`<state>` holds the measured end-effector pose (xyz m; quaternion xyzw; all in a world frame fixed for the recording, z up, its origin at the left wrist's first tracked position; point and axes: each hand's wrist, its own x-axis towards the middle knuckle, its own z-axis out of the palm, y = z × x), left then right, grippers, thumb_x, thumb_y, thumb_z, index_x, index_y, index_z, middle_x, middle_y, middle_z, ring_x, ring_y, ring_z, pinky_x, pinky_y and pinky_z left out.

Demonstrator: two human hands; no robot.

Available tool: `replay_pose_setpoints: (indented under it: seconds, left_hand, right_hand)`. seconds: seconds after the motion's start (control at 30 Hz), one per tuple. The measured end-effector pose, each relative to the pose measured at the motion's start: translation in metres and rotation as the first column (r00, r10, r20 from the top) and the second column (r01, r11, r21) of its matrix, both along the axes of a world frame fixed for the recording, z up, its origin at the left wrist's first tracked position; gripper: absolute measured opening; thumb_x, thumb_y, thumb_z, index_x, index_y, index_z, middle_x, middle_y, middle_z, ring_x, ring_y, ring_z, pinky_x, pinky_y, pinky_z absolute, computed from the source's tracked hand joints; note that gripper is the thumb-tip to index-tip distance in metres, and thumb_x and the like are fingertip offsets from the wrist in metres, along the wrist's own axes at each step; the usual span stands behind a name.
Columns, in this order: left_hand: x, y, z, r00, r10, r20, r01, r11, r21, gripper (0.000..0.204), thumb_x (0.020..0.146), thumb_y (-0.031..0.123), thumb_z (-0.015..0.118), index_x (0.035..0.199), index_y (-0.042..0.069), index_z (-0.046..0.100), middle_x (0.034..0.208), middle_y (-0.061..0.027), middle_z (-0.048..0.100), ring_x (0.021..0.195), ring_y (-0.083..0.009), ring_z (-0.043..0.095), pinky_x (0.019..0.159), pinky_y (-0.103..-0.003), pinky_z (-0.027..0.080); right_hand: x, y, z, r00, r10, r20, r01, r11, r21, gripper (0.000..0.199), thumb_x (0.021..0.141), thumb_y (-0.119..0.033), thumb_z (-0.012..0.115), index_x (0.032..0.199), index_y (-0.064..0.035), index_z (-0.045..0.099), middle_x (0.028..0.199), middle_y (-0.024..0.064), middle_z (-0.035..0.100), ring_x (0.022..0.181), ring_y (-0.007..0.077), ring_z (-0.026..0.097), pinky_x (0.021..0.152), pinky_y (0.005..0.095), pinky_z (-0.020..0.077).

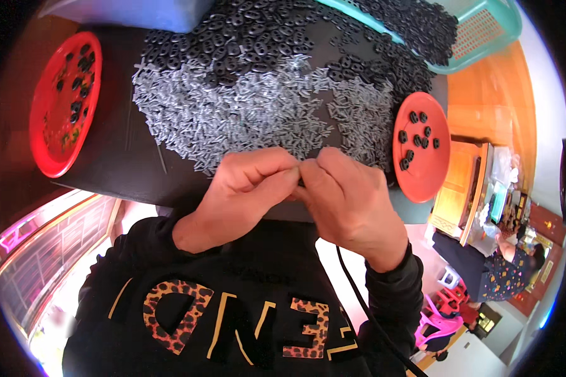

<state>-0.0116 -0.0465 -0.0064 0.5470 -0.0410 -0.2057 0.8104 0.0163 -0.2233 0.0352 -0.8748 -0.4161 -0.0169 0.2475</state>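
My left hand (248, 188) and right hand (352, 201) meet at the centre of the frame, fingertips pinched together on something small and dark (301, 182) that barely shows between them; I take it for one of the black pieces, perhaps with a grey pin, but my own fingers hide it too well to be sure. Both hands are closed tight, thumbs against forefingers, just at the near edge of the dark work board (119, 157). Right above my knuckles lies the heap of grey pins (233, 113), and beyond it, toward the top of the frame, the pile of black pieces (251, 44). If my grip slips, I judge the tiny part would drop off the board edge into my lap, against the black sweater (245, 314), where it would be hard to find. My wrists sit close to the grey heap, so a careless shift could sweep pins over the edge. The red plate (421, 147) at the right, holding about 9 black pieces, overhangs the board, and a bump from my right forearm could tip it. The other red plate (66, 103) at the upper left is well apart from my hands and looks safe.
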Motion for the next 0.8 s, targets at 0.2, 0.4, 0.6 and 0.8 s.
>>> replay_pose_setpoints:
  seconds: [0.2,0.4,0.6,0.8]
  left_hand:
    - [0.004,-0.003,0.003,0.997,-0.039,-0.063,0.034,0.997,-0.067,0.016,0.095,0.008,0.048,0.091,-0.004,0.059,0.085,-0.0039,0.060,0.078,-0.0072,0.057,0.072,-0.023,0.048]
    - [0.008,0.000,0.001,0.989,-0.088,-0.122,0.076,0.993,-0.095,0.028,0.098,0.016,0.042,0.100,-0.005,0.060,0.097,-0.0128,0.064,0.088,-0.0184,0.064,0.079,-0.030,0.051]
    - [0.009,-0.002,0.004,0.994,-0.070,-0.080,0.059,0.990,-0.129,0.023,0.097,0.015,0.046,0.099,-0.004,0.060,0.091,-0.0075,0.063,0.084,-0.0118,0.060,0.076,-0.025,0.048]
    - [0.004,0.005,0.003,0.991,0.052,-0.120,-0.070,0.987,-0.146,0.019,0.096,0.014,0.052,0.095,-0.002,0.062,0.085,-0.0013,0.062,0.080,-0.0051,0.054,0.073,-0.020,0.045]
  right_hand:
    - [-0.002,-0.023,0.009,0.998,-0.060,-0.008,0.060,0.997,0.040,0.039,0.064,-0.001,0.074,0.098,0.0025,0.056,0.077,0.0096,0.051,0.059,0.0233,0.052,0.048,0.0332,0.0419]
    - [-0.008,-0.047,0.029,0.945,-0.309,-0.109,0.311,0.950,0.004,0.035,0.067,-0.005,0.076,0.097,0.0016,0.058,0.079,0.0130,0.054,0.063,0.0290,0.055,0.053,0.0370,0.0450]
    - [-0.004,-0.020,0.018,0.976,-0.177,-0.124,0.191,0.975,0.114,0.038,0.065,-0.004,0.078,0.099,0.0012,0.061,0.075,0.0087,0.054,0.056,0.0181,0.052,0.048,0.0285,0.0417]
    - [0.012,0.007,0.009,0.984,-0.056,-0.169,0.091,0.974,0.207,0.039,0.065,-0.002,0.078,0.100,0.0012,0.061,0.073,0.0078,0.053,0.057,0.0180,0.052,0.048,0.0276,0.0408]
